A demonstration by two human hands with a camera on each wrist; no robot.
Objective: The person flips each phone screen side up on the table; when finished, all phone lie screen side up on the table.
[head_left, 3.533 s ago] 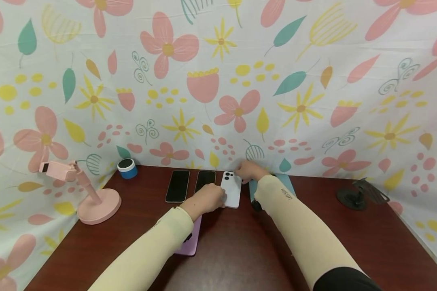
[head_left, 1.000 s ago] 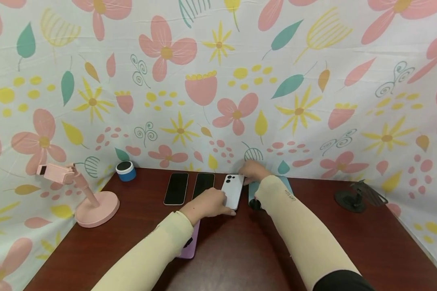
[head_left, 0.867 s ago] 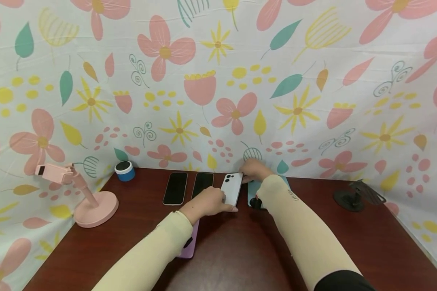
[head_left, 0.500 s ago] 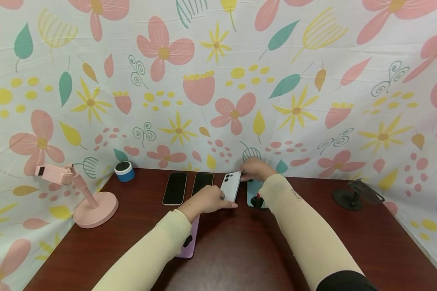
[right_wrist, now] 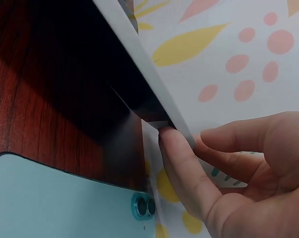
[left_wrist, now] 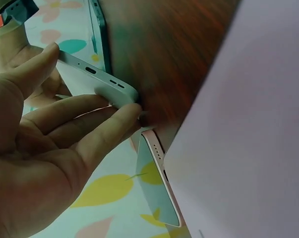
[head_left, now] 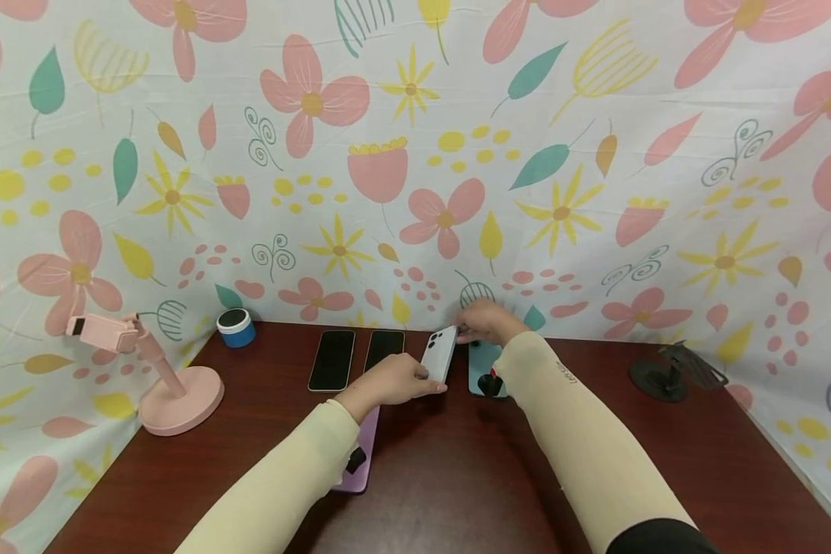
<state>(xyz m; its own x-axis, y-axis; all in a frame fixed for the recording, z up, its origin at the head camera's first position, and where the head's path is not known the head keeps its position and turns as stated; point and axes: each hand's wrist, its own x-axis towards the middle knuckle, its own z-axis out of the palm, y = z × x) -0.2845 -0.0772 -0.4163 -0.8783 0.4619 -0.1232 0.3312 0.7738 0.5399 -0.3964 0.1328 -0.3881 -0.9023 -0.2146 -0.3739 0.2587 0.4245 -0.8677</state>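
At the far left of the dark red-brown wooden table [head_left: 471, 477] stood a pink phone stand with a round base [head_left: 181, 402], and behind it a small blue-and-white jar with a dark top [head_left: 235, 329]. Next came a dark-screened phone with a pale rim [head_left: 332, 360], then a second dark-screened phone [head_left: 385, 346], partly covered by the person's left hand [head_left: 391, 378]. A flat purple device [head_left: 369, 437] showed beneath that forearm.

The white phone with a camera cluster on its back [head_left: 439, 355] was between the two hands, near the back edge of the table. Its long axis ran from the left hand at the near end away toward the wall. It was tilted, its right long side higher than its left; I couldn't tell whether the low side touched the wood. The left hand gripped the port end, thumb at the higher corner, fingers toward the lower side. The right hand [head_left: 486, 323] was nearer the camera end and pinched the raised edge there, one finger under the screen.

Just right lay a light blue phone [head_left: 482, 360], partly under the right forearm; well apart stood a black folding stand [head_left: 668, 377].
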